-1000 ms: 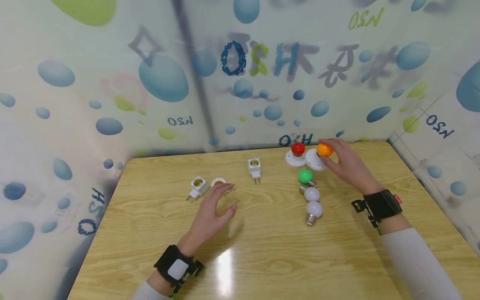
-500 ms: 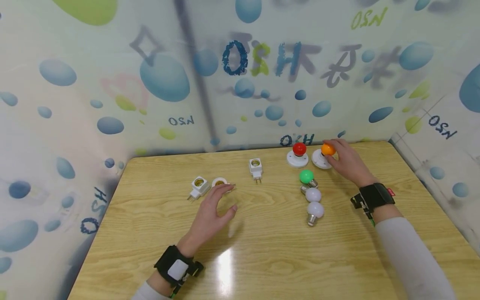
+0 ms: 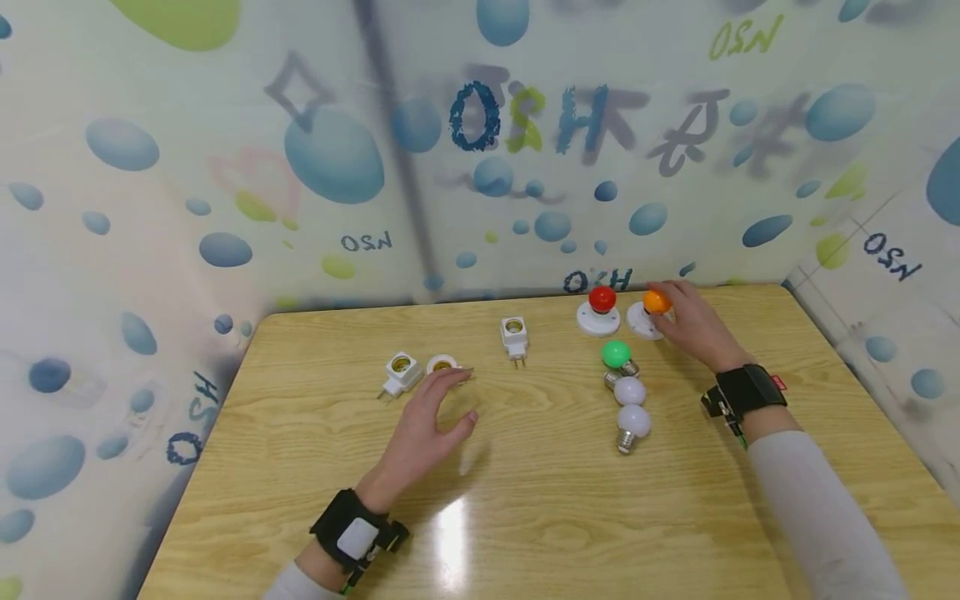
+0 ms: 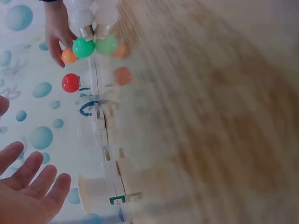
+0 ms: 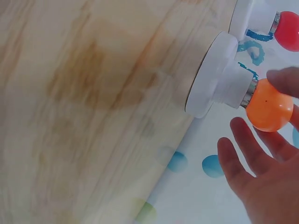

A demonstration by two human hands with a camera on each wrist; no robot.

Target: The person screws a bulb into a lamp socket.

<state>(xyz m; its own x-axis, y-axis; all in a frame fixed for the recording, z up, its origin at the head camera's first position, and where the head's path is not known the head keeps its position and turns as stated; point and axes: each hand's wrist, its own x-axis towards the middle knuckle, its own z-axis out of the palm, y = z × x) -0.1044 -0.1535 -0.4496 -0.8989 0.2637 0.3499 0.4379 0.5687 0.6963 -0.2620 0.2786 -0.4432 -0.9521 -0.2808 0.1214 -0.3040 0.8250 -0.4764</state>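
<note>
At the back right of the table, my right hand (image 3: 696, 327) holds an orange light bulb (image 5: 267, 112) between thumb and fingers. The bulb's metal screw base sits in a round white lamp holder (image 5: 212, 77), part of the metal still showing. To its left a red bulb (image 3: 602, 299) stands upright in another round white lamp holder (image 3: 597, 321). My left hand (image 3: 422, 437) hovers over the table with fingers spread, holding nothing. It partly covers a plug-in socket with a round top (image 3: 442, 364).
Two square-topped white plug-in sockets, one at left (image 3: 402, 371) and one at the middle back (image 3: 514, 335), lie on the wooden table (image 3: 540, 517). A green bulb (image 3: 617, 354) and two white bulbs (image 3: 633, 421) lie in a column. A patterned curtain (image 3: 465, 217) closes off the back.
My right hand has moved the orange bulb and its lamp holder slightly right, widening the gap from the red bulb's holder. My left hand stays in place.
</note>
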